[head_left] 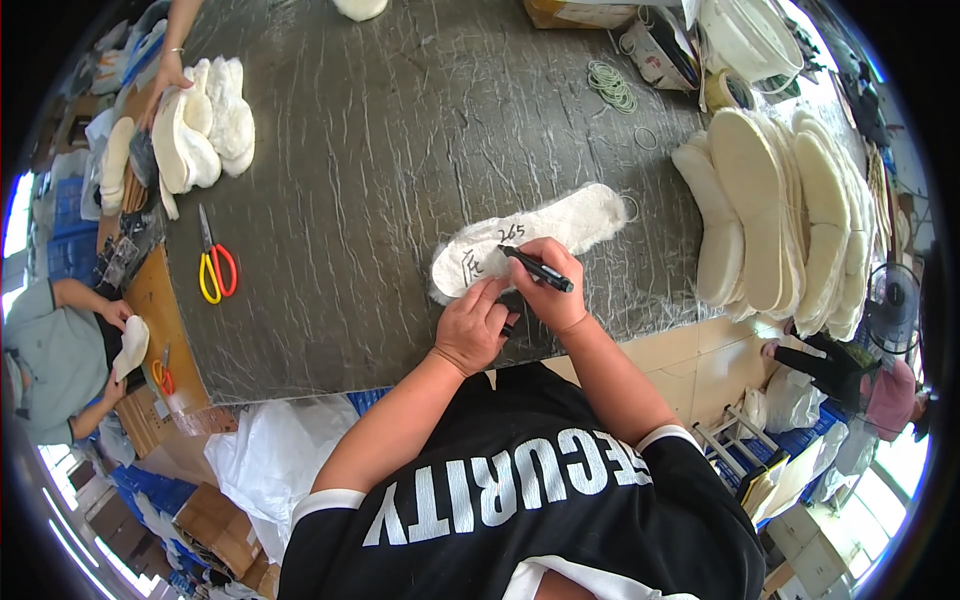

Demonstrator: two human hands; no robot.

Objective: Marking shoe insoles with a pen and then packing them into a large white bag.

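Black shirt cloth sits nearest, by the worktop's near edge; just beyond the left hand and right hand lies a fleecy white insole, its long axis slanting from a nearer left end to a farther right end. The right hand grips a black marker, tip at the insole left of centre, while the left rests curled fingertips on the near side; whether it also grips something, I cannot tell.
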